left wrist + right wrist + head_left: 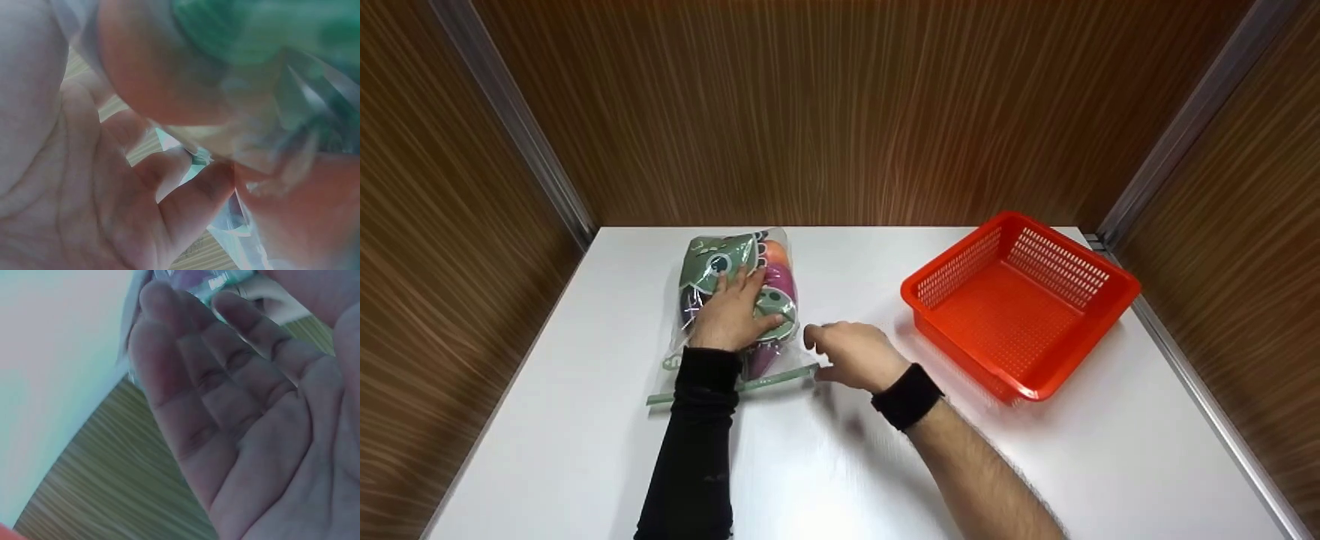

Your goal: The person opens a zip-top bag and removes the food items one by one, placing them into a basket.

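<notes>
Left of centre on the white bench: clear bag with green print, orange and purple shapes inside, green zip strip at its near edge. Left hand flat on top, fingers spread and straight, pressing, nothing enclosed. Just right of the bag's zip end: right hand, fingers loosely bent, tips beside the strip; actual pinch impossible to tell. Far right: orange basket, well apart.

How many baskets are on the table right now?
1. The orange plastic basket sits at the table's right rear, with nothing showing in it, apart from the right hand. The left hand presses on the clear bag of items at the left.
</notes>
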